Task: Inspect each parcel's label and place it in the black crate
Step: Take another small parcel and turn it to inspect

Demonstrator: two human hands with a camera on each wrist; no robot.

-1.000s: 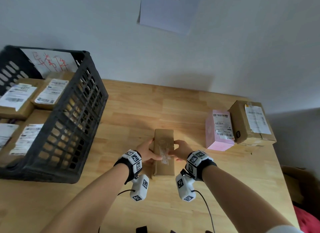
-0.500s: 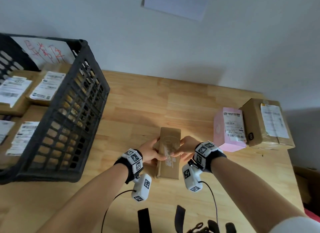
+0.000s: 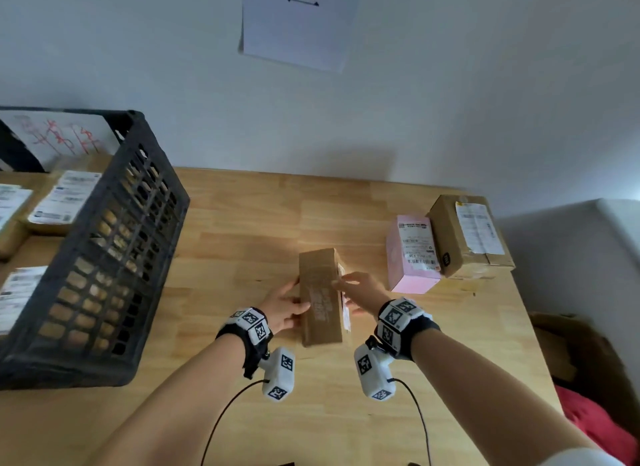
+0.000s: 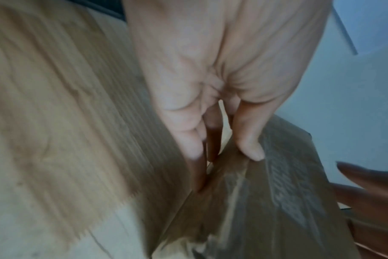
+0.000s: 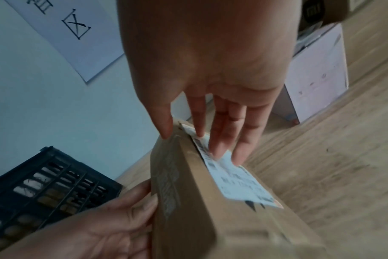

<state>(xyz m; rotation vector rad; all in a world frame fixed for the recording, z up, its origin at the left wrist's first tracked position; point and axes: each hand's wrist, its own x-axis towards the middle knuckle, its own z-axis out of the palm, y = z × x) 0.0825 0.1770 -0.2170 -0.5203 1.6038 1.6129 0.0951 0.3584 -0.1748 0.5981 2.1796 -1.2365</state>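
A long brown cardboard parcel point(image 3: 320, 292) is at the middle of the wooden table point(image 3: 242, 223), tipped so that its right face shows a white label point(image 5: 237, 180). My left hand point(image 3: 291, 302) grips its left side, with the thumb point(image 4: 250, 150) on the printed top face and the fingers along the side. The straight fingers point(image 5: 219, 140) of my right hand point(image 3: 349, 282) touch the label face, and the thumb is at the top edge. The black crate point(image 3: 104, 275) stands at the left and holds several labelled parcels point(image 3: 62, 198).
A pink labelled box point(image 3: 412, 254) and a brown labelled box point(image 3: 467, 237) stand side by side near the table's right edge. A paper sheet point(image 3: 298, 22) hangs on the wall behind. Bare tabletop lies between crate and parcel.
The parcel has tipped towards the left, so its right face with the label now shows. My right fingers have moved onto that face. The left hand keeps its hold.
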